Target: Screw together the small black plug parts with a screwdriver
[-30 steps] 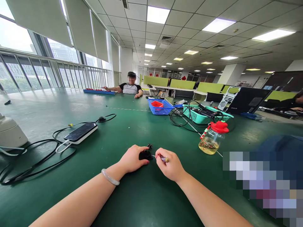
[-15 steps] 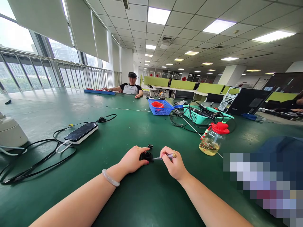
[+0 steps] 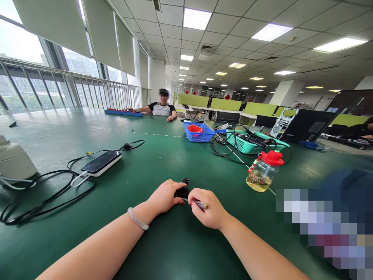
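Note:
On the green table (image 3: 163,249) a small black part (image 3: 182,192) lies between the thumb and fingers of my left hand (image 3: 166,196), which is closed on it. Its exact kind is unclear. My right hand (image 3: 207,208) grips a screwdriver (image 3: 201,204) by its handle, and the butt end sticks out toward the right. The shaft and tip are mostly hidden behind my fingers, close to the black part's right side. Just beyond my left fingertips sits another tiny black piece (image 3: 185,181), too small to name.
A power bank (image 3: 101,163) with black cables lies on the left. Ahead are a blue basket (image 3: 199,136) and a teal basket (image 3: 244,146) of cables. A red-lidded bottle (image 3: 259,181) stands on the right. Across the table sits another person (image 3: 163,109).
My right hand has moved left with the screwdriver, closer to the black part, and the shaft is now mostly covered. My left hand keeps its hold.

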`<state>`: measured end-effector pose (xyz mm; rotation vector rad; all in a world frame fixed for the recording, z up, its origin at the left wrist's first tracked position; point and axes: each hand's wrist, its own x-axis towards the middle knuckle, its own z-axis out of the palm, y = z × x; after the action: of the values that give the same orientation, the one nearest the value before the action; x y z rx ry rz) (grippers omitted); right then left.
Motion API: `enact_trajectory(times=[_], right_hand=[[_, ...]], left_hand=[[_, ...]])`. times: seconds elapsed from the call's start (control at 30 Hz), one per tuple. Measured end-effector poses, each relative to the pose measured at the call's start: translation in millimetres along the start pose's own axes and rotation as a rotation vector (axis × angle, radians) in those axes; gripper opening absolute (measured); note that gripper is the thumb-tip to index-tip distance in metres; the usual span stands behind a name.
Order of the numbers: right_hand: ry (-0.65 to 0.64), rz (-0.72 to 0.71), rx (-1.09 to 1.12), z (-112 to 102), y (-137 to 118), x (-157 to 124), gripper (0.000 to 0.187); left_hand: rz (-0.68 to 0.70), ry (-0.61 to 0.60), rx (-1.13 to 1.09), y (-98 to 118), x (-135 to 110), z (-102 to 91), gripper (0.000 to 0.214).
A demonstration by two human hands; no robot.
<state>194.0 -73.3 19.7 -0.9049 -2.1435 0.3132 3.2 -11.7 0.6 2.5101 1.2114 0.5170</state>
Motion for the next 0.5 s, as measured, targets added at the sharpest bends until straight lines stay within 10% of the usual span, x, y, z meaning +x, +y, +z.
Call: enact_trajectory(times=[0.3, 0.5], right_hand=[[0.326, 0.258, 0.274, -5.2, 24.5, -5.3, 0.019], [0.299, 0.321, 0.312, -4.8, 29.5, -3.8, 0.019]], left_hand=[[-0.021, -0.003, -0.013, 1.7, -0.9, -2.0, 0.054], [0.009, 0.009, -0.022, 2.5, -1.5, -3.1, 0.045]])
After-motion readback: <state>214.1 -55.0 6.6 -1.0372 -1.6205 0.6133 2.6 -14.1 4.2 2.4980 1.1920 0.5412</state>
